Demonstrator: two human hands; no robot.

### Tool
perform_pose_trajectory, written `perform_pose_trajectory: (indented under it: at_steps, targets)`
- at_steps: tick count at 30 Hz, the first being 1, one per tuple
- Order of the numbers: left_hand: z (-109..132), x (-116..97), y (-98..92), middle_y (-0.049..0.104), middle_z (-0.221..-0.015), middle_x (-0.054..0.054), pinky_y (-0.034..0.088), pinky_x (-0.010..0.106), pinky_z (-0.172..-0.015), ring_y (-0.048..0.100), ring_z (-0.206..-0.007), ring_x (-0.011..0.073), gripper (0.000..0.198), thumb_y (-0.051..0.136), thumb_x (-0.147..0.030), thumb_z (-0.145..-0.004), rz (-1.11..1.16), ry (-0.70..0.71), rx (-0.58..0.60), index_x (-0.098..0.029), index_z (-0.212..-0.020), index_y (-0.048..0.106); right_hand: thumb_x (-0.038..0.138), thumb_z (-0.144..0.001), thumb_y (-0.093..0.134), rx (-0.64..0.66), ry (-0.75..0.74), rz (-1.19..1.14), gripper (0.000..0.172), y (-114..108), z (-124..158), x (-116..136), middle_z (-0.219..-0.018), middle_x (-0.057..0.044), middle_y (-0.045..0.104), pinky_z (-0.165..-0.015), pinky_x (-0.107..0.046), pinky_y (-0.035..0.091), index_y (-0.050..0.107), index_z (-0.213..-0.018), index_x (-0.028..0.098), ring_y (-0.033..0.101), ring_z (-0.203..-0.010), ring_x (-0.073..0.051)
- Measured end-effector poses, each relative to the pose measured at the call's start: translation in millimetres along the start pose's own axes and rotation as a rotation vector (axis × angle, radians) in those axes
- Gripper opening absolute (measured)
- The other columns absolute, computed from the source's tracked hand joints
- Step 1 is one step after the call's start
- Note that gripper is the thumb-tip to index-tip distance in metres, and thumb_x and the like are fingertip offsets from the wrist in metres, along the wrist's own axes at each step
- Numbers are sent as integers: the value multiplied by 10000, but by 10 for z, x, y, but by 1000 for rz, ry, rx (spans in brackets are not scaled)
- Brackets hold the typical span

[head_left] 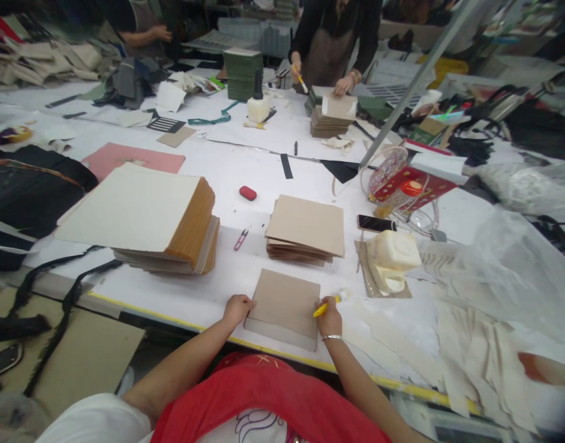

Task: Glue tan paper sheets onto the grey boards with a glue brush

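Note:
At the table's front edge lies a brown cardboard panel (pixel 284 301), with a paler strip along its near side. My left hand (pixel 238 309) is closed with its fingertips on the panel's left edge. On the opposite edge, my right hand (pixel 329 317) grips a yellow-handled brush (pixel 326 306), its pale bristles pointing away to the right, while the fingers also touch the panel. Just beyond sits a stack of similar brown panels (pixel 305 224). A cut-open white plastic jug (pixel 393 258) stands on a piece of board at the right.
A tall stack of large boards (pixel 134 209) stands left. Pink thread snips (pixel 240 239), a red oval case (pixel 248 193) and a phone (pixel 377 223) lie on the table. Fabric strips (pixel 480 351) cover the right side. Across the table a co-worker (pixel 335 49) holds another brush beside stacked panels.

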State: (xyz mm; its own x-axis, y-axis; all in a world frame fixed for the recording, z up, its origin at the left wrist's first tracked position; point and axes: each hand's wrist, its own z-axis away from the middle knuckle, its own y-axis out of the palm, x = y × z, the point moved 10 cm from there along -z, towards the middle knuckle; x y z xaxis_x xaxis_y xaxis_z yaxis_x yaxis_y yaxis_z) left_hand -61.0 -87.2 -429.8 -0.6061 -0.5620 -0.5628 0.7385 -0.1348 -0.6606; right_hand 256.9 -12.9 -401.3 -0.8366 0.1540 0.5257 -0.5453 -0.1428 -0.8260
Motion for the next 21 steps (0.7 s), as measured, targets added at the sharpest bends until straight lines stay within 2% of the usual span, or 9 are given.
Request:
perform_pose_trajectory:
  at_steps: [12, 21]
  targets:
    - [-62, 65, 113, 614, -573, 0, 345, 213, -517, 555, -577, 144, 297, 516, -431, -704, -56, -30, 99, -170, -597, 609, 190, -790, 448, 52, 64, 164, 169, -51, 45, 11, -649, 12, 535, -501, -214, 240, 453, -959, 187, 462, -558, -109]
    - [-82, 74, 120, 606, -570, -8, 350, 208, -520, 557, -583, 145, 292, 520, -443, -698, -90, -27, 93, -183, -591, 599, 229, -808, 449, 68, 62, 169, 158, -28, 22, 10, -670, 7, 547, -506, -218, 248, 435, -963, 199, 484, -565, -115]
